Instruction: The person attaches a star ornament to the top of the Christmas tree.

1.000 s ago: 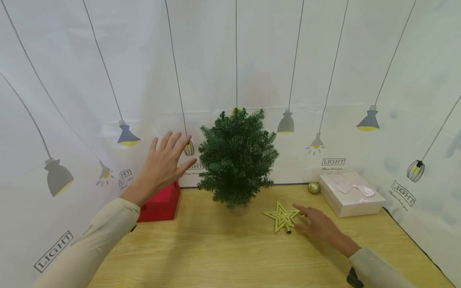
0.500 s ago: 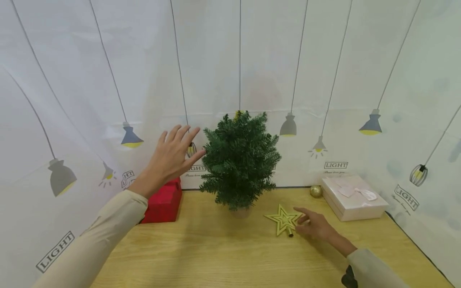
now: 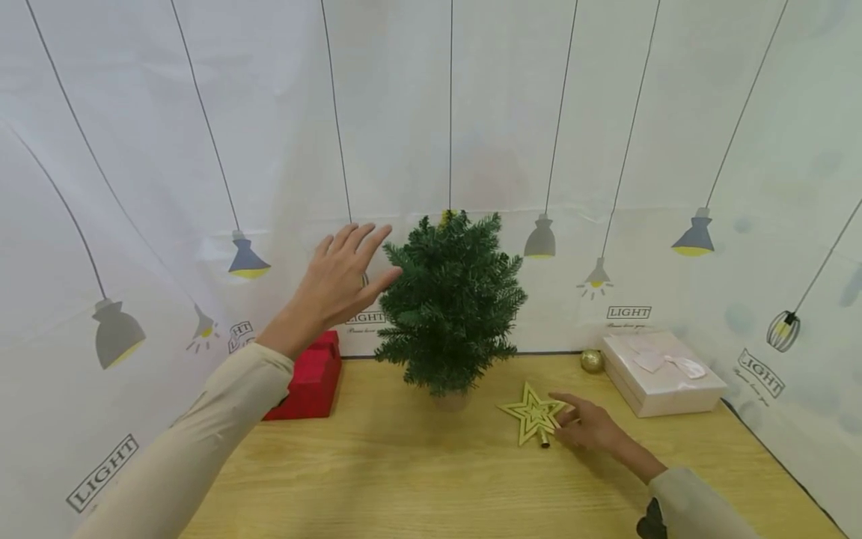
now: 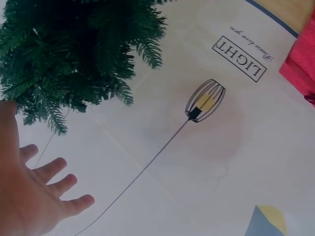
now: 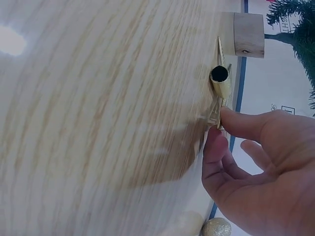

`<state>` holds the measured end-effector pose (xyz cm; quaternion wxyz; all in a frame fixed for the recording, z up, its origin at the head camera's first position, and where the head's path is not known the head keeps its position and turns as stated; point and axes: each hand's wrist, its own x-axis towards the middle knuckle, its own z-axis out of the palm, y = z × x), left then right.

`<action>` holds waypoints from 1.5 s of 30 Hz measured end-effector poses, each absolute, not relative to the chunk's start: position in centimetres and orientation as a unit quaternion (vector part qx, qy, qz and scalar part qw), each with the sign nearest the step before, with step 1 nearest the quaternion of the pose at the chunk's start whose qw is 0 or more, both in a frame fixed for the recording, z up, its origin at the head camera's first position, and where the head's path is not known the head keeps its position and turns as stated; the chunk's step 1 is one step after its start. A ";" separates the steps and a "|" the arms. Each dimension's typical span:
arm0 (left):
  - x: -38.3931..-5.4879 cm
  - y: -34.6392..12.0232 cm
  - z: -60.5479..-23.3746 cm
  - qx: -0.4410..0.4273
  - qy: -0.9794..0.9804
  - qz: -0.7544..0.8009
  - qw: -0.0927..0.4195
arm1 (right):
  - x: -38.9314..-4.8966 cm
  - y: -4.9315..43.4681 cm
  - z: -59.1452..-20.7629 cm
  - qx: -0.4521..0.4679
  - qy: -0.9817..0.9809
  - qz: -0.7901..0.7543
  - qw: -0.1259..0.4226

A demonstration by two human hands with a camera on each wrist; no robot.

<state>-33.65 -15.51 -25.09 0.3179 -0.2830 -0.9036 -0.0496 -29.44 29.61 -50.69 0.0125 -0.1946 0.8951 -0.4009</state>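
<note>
A small green Christmas tree (image 3: 451, 307) stands upright on a round wooden base (image 5: 249, 35) at the back of the table. My left hand (image 3: 340, 281) is raised beside its upper left, fingers spread and holding nothing; the thumb overlaps the outer needles in the head view. Right of the base lies a gold star tree topper (image 3: 530, 413), its hollow socket (image 5: 221, 81) pointing toward the front. With thumb and index finger, my right hand (image 3: 594, 428) pinches the star's right point. The right wrist view shows the star edge-on, close over the wood.
A red box (image 3: 313, 385) sits at the left, partly behind my left forearm. At the back right are a gold glitter ball (image 3: 592, 361) and a pale pink gift box (image 3: 663, 378) with a bow. A white backdrop (image 3: 498, 97) printed with lamps encloses the table (image 3: 404, 486).
My left hand has moved rightward and up, closer to the tree. My right thumb and index finger have come in on the star's point. The tree and boxes stay put.
</note>
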 end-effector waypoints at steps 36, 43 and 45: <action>-36.3 -11.8 -24.4 -0.348 -0.862 -0.338 0.145 | -28.5 30.1 -49.4 -0.271 0.863 -0.416 -0.090; -36.4 -11.7 -24.4 -0.345 -0.853 -0.369 0.133 | -29.1 30.6 -47.1 -0.294 0.852 -0.423 -0.097; -36.4 -11.7 -24.4 -0.344 -0.850 -0.375 0.134 | -29.3 30.7 -46.4 -0.298 0.851 -0.419 -0.107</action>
